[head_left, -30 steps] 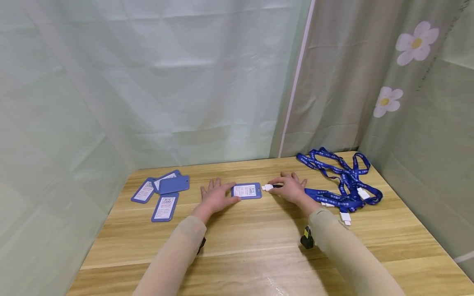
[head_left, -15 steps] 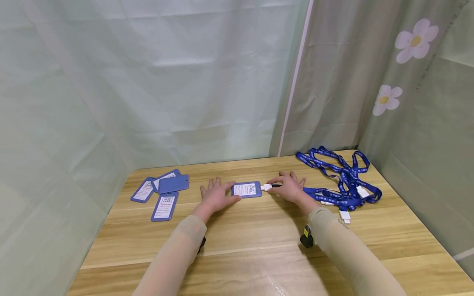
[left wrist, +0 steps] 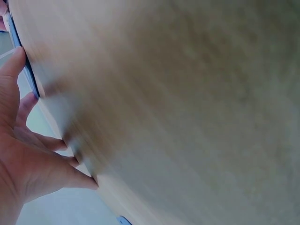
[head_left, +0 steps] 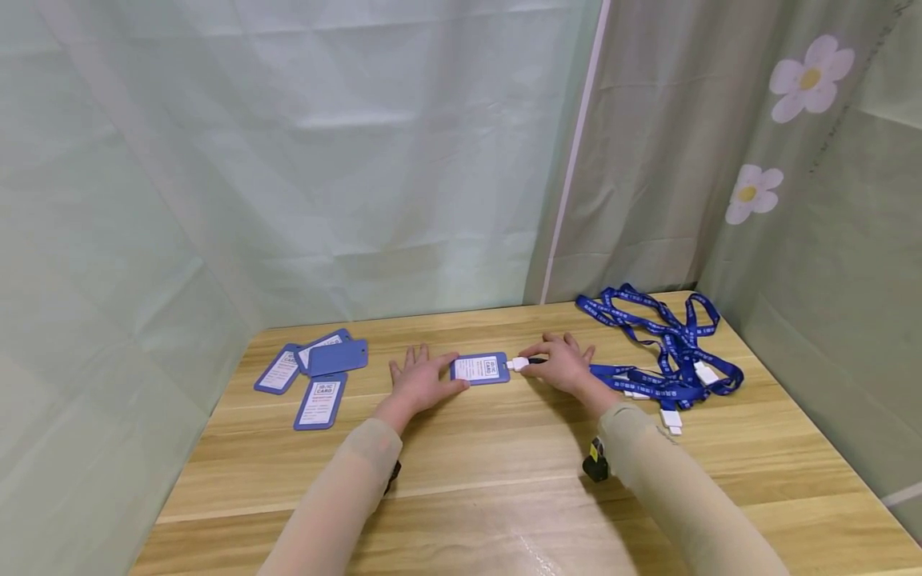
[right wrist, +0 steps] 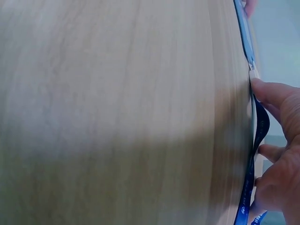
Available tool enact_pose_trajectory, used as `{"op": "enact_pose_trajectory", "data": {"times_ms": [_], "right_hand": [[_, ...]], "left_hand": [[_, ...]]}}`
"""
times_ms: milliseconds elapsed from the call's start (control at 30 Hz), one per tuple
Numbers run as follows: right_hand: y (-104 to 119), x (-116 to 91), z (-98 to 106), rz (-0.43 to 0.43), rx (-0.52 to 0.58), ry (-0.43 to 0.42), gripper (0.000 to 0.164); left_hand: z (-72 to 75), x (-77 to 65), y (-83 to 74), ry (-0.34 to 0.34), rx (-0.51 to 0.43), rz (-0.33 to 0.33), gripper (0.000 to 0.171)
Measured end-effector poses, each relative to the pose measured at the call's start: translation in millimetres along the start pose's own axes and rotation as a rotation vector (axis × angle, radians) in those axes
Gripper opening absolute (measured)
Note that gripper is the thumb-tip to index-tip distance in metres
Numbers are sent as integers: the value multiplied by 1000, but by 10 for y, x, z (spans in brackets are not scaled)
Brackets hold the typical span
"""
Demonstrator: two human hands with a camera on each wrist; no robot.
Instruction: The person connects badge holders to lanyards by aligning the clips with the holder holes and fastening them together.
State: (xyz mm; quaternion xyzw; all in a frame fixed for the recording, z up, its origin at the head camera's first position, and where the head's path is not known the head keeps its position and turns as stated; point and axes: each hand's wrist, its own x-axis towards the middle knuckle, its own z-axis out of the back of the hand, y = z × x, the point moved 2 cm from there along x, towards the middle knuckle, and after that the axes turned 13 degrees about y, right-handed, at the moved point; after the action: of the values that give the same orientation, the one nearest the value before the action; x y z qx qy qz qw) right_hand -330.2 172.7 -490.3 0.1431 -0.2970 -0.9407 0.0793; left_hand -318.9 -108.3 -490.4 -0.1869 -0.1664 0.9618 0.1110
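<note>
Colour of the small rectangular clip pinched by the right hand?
White clip, clearest in the head view.

Middle card [head_left: 479, 368] on table [head_left: 490, 496], left of lanyards [head_left: 673, 352]

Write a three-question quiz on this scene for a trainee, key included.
1. What does the person's right grip pinch?
A. A white clip
B. A pen
C. A pair of scissors

2. True or false: the pile of blue straps lies on the person's left.

3. How many badges lie in the overlapping group on the person's left?

Key: 1. A. 2. False; the blue straps are piled on the right. 3. Four.
</note>
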Motion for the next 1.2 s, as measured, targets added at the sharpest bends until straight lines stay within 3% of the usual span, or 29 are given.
{"op": "enact_pose_trajectory", "data": {"times_ms": [333, 633, 1200], "right_hand": [[-17, -20, -11, 14, -4, 14, 35], [-62, -7, -5, 23, 2, 32, 48], [-50, -30, 1, 18, 66, 2, 33]], "left_hand": [[-8, -2, -15, -1, -4, -2, 75], [-11, -13, -16, -11, -10, -1, 74], [20, -50, -4, 34, -8, -19, 73]]}}
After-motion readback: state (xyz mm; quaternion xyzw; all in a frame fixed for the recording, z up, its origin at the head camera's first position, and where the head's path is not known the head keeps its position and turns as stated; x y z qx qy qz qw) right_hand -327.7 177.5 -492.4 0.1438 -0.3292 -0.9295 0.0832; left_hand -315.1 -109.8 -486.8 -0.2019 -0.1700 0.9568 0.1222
